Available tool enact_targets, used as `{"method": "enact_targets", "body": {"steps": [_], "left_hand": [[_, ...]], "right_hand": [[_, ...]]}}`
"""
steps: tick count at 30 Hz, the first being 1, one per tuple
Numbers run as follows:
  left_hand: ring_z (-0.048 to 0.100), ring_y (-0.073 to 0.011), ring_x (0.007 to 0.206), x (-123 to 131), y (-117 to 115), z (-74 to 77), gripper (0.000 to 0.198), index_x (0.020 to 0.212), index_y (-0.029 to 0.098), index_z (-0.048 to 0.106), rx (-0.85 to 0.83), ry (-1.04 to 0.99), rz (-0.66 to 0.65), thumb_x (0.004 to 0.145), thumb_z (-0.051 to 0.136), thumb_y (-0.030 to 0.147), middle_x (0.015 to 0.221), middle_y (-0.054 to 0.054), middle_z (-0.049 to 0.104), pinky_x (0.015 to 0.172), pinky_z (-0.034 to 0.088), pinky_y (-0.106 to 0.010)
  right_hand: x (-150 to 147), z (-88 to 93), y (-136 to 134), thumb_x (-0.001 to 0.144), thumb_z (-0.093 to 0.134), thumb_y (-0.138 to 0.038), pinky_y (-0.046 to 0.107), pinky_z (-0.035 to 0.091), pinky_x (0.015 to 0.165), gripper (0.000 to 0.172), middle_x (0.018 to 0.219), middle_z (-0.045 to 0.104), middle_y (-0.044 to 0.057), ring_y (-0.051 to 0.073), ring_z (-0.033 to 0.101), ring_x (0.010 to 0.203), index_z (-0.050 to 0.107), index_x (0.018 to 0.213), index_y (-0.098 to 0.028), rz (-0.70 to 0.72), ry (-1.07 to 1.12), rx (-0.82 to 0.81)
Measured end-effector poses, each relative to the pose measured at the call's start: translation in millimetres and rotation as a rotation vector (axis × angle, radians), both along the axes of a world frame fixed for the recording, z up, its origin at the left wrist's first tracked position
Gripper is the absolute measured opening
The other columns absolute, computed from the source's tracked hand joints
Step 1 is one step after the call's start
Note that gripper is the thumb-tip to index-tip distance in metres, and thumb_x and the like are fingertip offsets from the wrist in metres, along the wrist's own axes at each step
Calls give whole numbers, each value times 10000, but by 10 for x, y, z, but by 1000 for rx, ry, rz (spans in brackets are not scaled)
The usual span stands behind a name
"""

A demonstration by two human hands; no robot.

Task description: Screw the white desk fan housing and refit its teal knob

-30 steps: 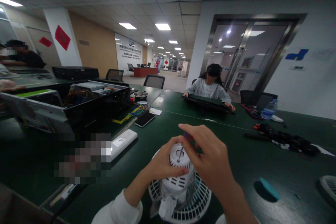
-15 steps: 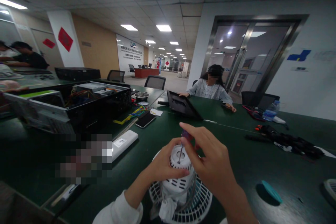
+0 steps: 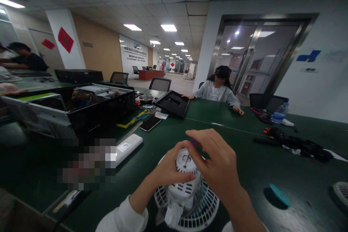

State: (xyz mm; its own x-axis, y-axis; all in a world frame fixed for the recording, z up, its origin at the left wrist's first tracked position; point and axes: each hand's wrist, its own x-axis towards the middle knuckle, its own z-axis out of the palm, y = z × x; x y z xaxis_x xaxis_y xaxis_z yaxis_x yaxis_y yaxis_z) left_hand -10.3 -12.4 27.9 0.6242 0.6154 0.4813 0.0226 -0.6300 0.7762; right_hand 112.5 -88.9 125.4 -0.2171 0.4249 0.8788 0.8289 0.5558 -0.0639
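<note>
A white electric fan (image 3: 187, 189) lies face down on the green table, its slotted motor housing upward and its round grille (image 3: 199, 223) beneath. My left hand (image 3: 170, 168) wraps round the left side of the housing, thumb across its front. Above it, my right hand (image 3: 213, 156) pinches the purple handle of a screwdriver (image 3: 187, 160), most of which my fingers hide. The thin metal shaft runs down to a small hole in the top of the housing.
To the left are an open computer case (image 3: 100, 112), a phone (image 3: 150, 123) and a white power strip (image 3: 129, 147). Across the table a person (image 3: 219, 88) touches a black panel (image 3: 172, 104). A teal disc (image 3: 280, 195) and a water bottle (image 3: 280, 113) are at right.
The black panel across the table has tipped lower and shifted left under the other person's hand. My right hand has turned slightly on the screwdriver, now hiding more of the handle.
</note>
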Motion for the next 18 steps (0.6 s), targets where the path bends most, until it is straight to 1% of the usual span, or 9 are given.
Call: {"method": "enact_targets", "body": {"steps": [2, 4, 7, 9, 11, 15, 17, 18], "left_hand": [[543, -256, 1026, 3, -2, 3, 673, 1228, 191, 427, 3, -2, 11, 638, 734, 297, 1143, -64, 570, 899, 442, -368], [536, -258, 1043, 4, -5, 9, 678, 1226, 187, 424, 2, -10, 11, 634, 737, 296, 1151, -67, 565, 909, 438, -371], [538, -253, 1044, 0, -8, 18, 683, 1230, 188, 409, -1, -14, -3, 638, 732, 295, 1169, -69, 557, 916, 439, -373], [539, -249, 1043, -5, -8, 19, 682, 1240, 197, 395, 3, -14, -11, 650, 723, 298, 1182, -67, 550, 915, 442, -371], [537, -252, 1044, -9, -9, 14, 687, 1243, 199, 393, 4, -4, -2, 650, 725, 303, 1179, -66, 550, 914, 443, -374], [543, -266, 1019, -8, -13, 5, 649, 1199, 193, 436, -17, 36, 38, 636, 733, 317, 1119, -62, 573, 898, 452, -397], [543, -267, 1018, -4, -15, 10, 646, 1199, 194, 437, -18, 32, 35, 637, 731, 317, 1118, -63, 573, 893, 454, -400], [540, -267, 1027, -3, -16, 15, 656, 1209, 195, 429, -15, 24, 30, 638, 731, 313, 1133, -66, 568, 897, 452, -397]], "right_hand": [[-4, -14, 17, 854, 531, -204, 306, 491, 616, 113, 736, 634, 57, 171, 566, 690, 623, 892, -149, -33, -12, 21], [5, -10, 10, 857, 518, -218, 316, 499, 624, 168, 778, 628, 70, 178, 569, 721, 630, 960, -146, -37, -9, -12], [27, 22, -35, 847, 463, -147, 339, 518, 693, 305, 924, 635, 87, 184, 587, 835, 585, 1126, -167, 28, 3, -103], [35, 38, -58, 830, 435, -91, 338, 519, 734, 370, 968, 648, 76, 174, 594, 876, 558, 1167, -182, 86, 2, -140], [34, 36, -57, 829, 451, -86, 313, 518, 714, 349, 942, 663, 65, 164, 599, 846, 562, 1148, -173, 99, -2, -133], [20, 4, -5, 856, 509, -192, 301, 493, 631, 202, 772, 654, 51, 165, 572, 703, 607, 1029, -154, -9, -38, -46], [23, 3, 5, 858, 514, -228, 312, 484, 611, 208, 726, 633, 50, 173, 558, 675, 618, 1015, -141, -42, -48, -49], [29, 9, 1, 857, 509, -223, 314, 483, 609, 226, 750, 634, 61, 178, 563, 694, 617, 1033, -130, -40, -41, -68]]}}
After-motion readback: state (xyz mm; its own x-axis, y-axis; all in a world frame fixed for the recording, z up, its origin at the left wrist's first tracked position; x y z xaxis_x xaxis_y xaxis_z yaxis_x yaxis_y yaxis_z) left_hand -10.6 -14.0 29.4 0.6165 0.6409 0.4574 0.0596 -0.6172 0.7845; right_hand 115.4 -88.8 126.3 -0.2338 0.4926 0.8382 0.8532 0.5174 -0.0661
